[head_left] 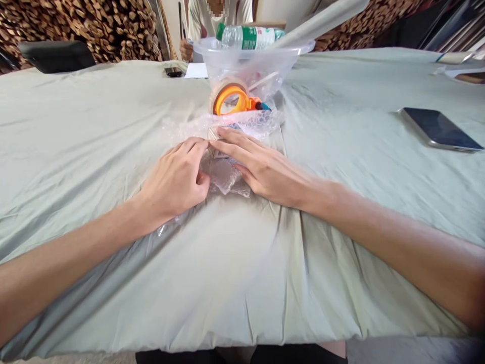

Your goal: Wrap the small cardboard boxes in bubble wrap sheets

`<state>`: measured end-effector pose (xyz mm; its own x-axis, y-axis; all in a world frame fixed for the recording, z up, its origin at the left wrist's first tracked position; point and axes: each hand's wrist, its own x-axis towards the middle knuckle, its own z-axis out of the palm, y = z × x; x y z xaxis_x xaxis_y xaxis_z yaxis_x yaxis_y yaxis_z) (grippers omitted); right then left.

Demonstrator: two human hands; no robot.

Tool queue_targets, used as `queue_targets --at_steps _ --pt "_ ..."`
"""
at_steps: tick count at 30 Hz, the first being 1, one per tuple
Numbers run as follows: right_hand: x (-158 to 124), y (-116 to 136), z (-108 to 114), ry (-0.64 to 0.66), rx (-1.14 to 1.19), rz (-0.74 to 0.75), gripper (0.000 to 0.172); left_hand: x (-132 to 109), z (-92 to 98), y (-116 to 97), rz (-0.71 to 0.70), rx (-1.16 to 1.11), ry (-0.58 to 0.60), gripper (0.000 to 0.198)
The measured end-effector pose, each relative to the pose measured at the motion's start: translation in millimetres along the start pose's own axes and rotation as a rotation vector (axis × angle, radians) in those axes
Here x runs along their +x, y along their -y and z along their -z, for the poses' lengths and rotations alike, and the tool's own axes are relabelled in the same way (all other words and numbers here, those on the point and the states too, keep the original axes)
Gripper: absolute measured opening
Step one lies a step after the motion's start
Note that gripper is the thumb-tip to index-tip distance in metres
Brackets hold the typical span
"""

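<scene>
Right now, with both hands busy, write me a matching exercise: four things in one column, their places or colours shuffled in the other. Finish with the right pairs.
Things
1. Bubble wrap
2. Bottle
3. Tape dispenser
4. Large phone

Places or colours
A. Bright orange
B. Flat on the cloth, at the picture's right
C. Partly between the left hand and the right hand
D. On its side at the rim of the tub

Pairs: 1-C, 2-D, 3-A, 4-B
</scene>
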<state>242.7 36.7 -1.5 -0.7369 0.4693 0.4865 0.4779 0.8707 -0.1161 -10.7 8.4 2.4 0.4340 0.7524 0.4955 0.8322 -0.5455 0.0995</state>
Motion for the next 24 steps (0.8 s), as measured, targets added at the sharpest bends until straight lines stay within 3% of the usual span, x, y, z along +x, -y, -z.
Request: queue_targets --at_steps 6,10,14,17,20,24 --pt "0 -11 -2 -0.158 0.028 -0.07 0.056 0 -0.9 -2 0.009 -0.106 -0.032 0.034" --pt "1 -15 -7 -0.14 0.143 -0.126 0.053 -1 -6.1 -2 0.006 -0.044 -0.047 0.026" --pt "4 -23 -13 -0.178 0.284 -0.116 0.046 0 -6.8 -1 -0.004 -0.049 -0.015 0.036" --pt "5 -28 -14 -0.264 0.277 -0.178 0.048 2 -2.9 -1 -0.019 -0.075 0.043 0.05" --pt "3 -32 -14 -0.271 0.262 -0.266 0.058 4 0.7 -1 -0.032 -0.073 0.113 0.061" --pt "1 -35 -17 -0.292 0.257 -0.312 0.051 5 1.1 2 -0.038 -0.1 0.167 0.066"
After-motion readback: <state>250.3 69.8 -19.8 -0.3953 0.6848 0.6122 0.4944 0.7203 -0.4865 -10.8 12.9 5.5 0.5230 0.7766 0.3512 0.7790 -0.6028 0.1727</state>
